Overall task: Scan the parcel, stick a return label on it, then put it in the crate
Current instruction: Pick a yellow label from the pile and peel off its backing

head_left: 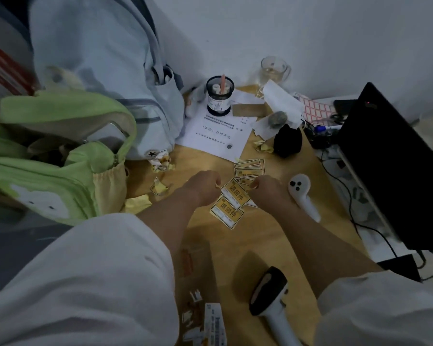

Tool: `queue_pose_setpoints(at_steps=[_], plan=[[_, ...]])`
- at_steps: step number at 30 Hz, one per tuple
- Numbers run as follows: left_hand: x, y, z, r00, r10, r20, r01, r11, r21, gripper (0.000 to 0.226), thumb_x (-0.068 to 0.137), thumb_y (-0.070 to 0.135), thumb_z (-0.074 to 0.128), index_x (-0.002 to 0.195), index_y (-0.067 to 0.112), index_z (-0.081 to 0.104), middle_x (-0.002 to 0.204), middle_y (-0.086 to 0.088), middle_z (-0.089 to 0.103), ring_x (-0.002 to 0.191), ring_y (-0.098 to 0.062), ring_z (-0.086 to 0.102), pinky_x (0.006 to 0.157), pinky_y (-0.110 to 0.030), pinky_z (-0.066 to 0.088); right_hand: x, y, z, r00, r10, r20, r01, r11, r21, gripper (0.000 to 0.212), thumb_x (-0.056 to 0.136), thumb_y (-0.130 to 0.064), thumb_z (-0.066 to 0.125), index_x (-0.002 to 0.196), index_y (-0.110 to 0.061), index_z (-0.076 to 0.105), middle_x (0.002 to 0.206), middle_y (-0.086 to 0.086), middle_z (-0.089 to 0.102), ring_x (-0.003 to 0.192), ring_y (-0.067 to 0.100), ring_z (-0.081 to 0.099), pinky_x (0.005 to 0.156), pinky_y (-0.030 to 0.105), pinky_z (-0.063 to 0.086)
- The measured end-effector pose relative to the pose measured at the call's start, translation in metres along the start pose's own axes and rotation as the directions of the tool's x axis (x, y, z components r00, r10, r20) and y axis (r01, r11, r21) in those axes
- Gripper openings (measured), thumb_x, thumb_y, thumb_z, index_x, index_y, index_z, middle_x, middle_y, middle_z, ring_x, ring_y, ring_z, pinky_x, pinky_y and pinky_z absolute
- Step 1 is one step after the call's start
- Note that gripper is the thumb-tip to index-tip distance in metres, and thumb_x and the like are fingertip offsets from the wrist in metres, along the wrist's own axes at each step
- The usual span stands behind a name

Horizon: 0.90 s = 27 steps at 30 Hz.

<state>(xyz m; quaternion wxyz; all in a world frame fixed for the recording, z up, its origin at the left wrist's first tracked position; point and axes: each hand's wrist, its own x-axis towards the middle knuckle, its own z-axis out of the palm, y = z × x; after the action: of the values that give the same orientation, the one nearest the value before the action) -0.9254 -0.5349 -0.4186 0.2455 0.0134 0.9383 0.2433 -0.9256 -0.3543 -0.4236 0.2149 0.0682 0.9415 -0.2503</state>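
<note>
My left hand and my right hand are both pinched on the upper corners of a yellow return label, held just above the wooden table. A second yellow label lies right under it. A loose stack of more labels sits just beyond my hands. The brown cardboard parcel lies near the front edge, partly hidden under my left forearm, with a white shipping label on it. A black-and-white handheld scanner lies to the right of the parcel. No crate is in view.
A green bag and a pale blue backpack fill the left side. A black laptop with cables stands on the right. A white handheld device, a black pouch, a printed sheet, a jar and a glass mug lie behind.
</note>
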Motion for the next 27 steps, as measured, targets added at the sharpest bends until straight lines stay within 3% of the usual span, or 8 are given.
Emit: queue_pose_setpoints(at_steps=[3,6,10,13,16,19,22,27], plan=[[0.009,0.004,0.021,0.999,-0.024,0.039,0.024,1.0,-0.016,0.037,0.088,0.015,0.05,0.124,0.013,0.058,0.129,-0.012,0.058,0.114,-0.029,0.056,0.092,-0.036,0.047,0.011,0.007,0.009,0.998,0.039,0.049,-0.04,0.999,0.008,0.019,0.083,-0.006,0.052,0.083,0.003,0.07,0.089,0.02,0.069,0.087,0.035,0.066,0.071,0.035,0.053],[0.016,0.013,0.04,0.996,0.029,0.082,-0.033,0.998,0.048,0.044,0.087,0.012,0.051,0.131,0.011,0.053,0.136,-0.011,0.052,0.123,-0.029,0.051,0.099,-0.039,0.046,0.019,0.014,0.017,0.995,0.08,0.066,-0.079,0.997,-0.019,0.016,0.079,-0.004,0.053,0.064,-0.004,0.059,0.065,0.015,0.054,0.066,0.031,0.055,0.058,0.03,0.039],[0.017,0.016,0.061,0.996,0.035,0.079,-0.046,0.988,0.149,0.04,0.082,0.01,0.055,0.122,0.011,0.059,0.136,-0.003,0.049,0.12,-0.026,0.053,0.094,-0.04,0.049,0.027,0.022,0.026,0.994,0.084,0.074,-0.084,0.996,0.001,0.016,0.08,-0.012,0.062,0.085,-0.001,0.073,0.086,0.017,0.071,0.081,0.032,0.066,0.069,0.038,0.054],[0.016,0.015,0.066,0.999,0.037,0.026,-0.041,0.985,0.166,0.037,0.083,0.012,0.056,0.119,0.012,0.062,0.131,-0.002,0.052,0.114,-0.026,0.057,0.089,-0.039,0.051,0.03,0.026,0.031,0.994,0.086,0.071,-0.089,0.995,0.044,0.012,0.081,-0.016,0.067,0.083,-0.007,0.073,0.091,0.015,0.073,0.085,0.03,0.066,0.072,0.037,0.054],[0.016,0.016,0.06,0.997,0.057,0.048,-0.064,0.985,0.16,0.036,0.086,0.02,0.058,0.121,0.012,0.059,0.128,-0.005,0.054,0.114,-0.027,0.056,0.088,-0.039,0.05,0.03,0.025,0.03,0.994,0.076,0.073,-0.084,0.99,0.111,0.008,0.08,-0.015,0.067,0.078,-0.01,0.074,0.087,0.014,0.072,0.079,0.027,0.065,0.065,0.032,0.049],[0.016,0.021,0.041,0.999,0.042,-0.004,-0.042,0.999,-0.002,0.032,0.084,0.026,0.063,0.114,0.013,0.064,0.118,-0.007,0.062,0.106,-0.027,0.06,0.085,-0.038,0.051,0.024,0.017,0.021,0.994,0.061,0.088,-0.078,0.977,0.199,0.012,0.078,-0.015,0.067,0.071,-0.006,0.071,0.068,0.011,0.065,0.063,0.021,0.056,0.055,0.025,0.041],[0.009,0.034,0.019,0.99,0.014,-0.137,-0.048,0.969,-0.244,0.025,0.077,0.025,0.071,0.097,0.011,0.069,0.099,-0.007,0.071,0.088,-0.022,0.064,0.078,-0.035,0.055,0.013,0.004,0.005,0.992,0.06,0.106,-0.096,0.924,0.371,0.017,0.078,-0.01,0.064,0.068,0.003,0.068,0.068,0.016,0.063,0.063,0.024,0.057,0.06,0.031,0.043],[-0.008,0.041,-0.021,0.935,-0.084,-0.345,-0.034,0.946,-0.322,0.029,0.082,0.014,0.062,0.111,0.011,0.065,0.118,-0.007,0.065,0.103,-0.024,0.061,0.082,-0.031,0.05,-0.015,-0.025,-0.029,0.994,0.01,0.112,-0.07,0.835,0.545,0.011,0.085,-0.006,0.057,0.077,0.0,0.06,0.079,0.019,0.062,0.062,0.022,0.057,0.053,0.024,0.043]])
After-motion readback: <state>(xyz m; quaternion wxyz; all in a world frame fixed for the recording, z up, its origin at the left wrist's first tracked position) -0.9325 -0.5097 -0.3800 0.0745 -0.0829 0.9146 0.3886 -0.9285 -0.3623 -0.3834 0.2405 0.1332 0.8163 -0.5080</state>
